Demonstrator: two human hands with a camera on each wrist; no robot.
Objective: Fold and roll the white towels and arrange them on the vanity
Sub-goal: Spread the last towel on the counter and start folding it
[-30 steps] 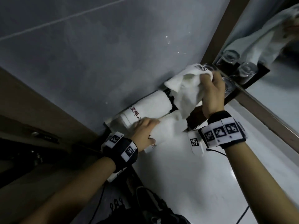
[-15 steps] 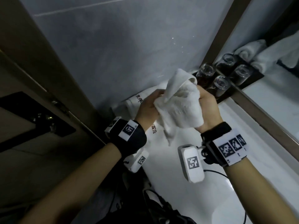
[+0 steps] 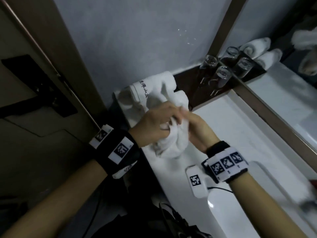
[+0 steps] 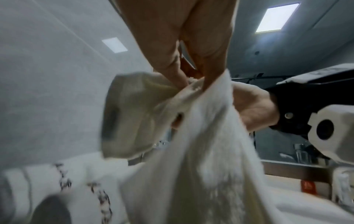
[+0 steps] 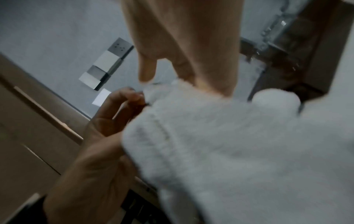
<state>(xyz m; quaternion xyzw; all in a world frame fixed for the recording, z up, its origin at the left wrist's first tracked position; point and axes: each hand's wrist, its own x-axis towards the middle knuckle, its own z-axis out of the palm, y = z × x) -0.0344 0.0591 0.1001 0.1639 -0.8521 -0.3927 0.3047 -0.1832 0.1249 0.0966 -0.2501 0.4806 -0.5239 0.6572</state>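
A loose, crumpled white towel (image 3: 171,145) hangs above the white vanity counter (image 3: 240,134), held by both hands. My left hand (image 3: 157,122) grips its upper bunch; in the left wrist view the fingers (image 4: 172,71) pinch the towel (image 4: 201,144). From the other side my right hand (image 3: 195,129) curls its fingers into the same bunch. In the right wrist view the towel (image 5: 239,144) hangs below the right fingers (image 5: 210,68). A rolled white towel (image 3: 154,86) with dark embroidered lettering lies in the corner behind the hands; more rolled towel (image 4: 57,189) shows low in the left wrist view.
Upturned drinking glasses (image 3: 223,75) stand on a dark tray (image 3: 192,88) at the back, right of the rolled towel. A framed mirror (image 3: 283,100) runs along the right side. A grey wall (image 3: 137,40) is behind, a door (image 3: 34,83) to the left.
My left hand left the rolled towel and joined the right on the loose towel. Both hands brought that towel away from the glasses, down and toward me over the counter.
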